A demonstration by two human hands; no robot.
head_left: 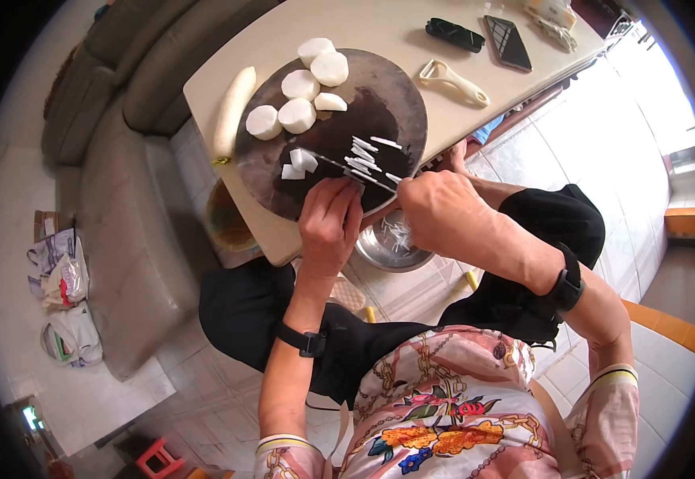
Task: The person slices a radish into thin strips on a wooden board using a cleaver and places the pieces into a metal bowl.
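Note:
My right hand [449, 214] is closed round a kitchen knife [338, 166], its thin blade reaching left over the dark round cutting board [259, 176]. My left hand [329, 217] has its fingers bent together at the board's near edge, pressing a white radish piece [356, 186] beside the blade; the piece is mostly hidden. Thin radish strips [362, 152] lie just beyond the knife. Small radish chunks [302, 160] sit left of them. Farther back are several thick radish rounds [297, 116] and a cut wedge [330, 102].
A whole peeled radish [235, 108] lies left of the board on the table [379, 28]. To the right are a peeler [455, 82], a black case [454, 35] and a phone [508, 43]. Below the table edge stands a metal bowl [383, 257] with radish strips. A sofa [132, 247] is at left.

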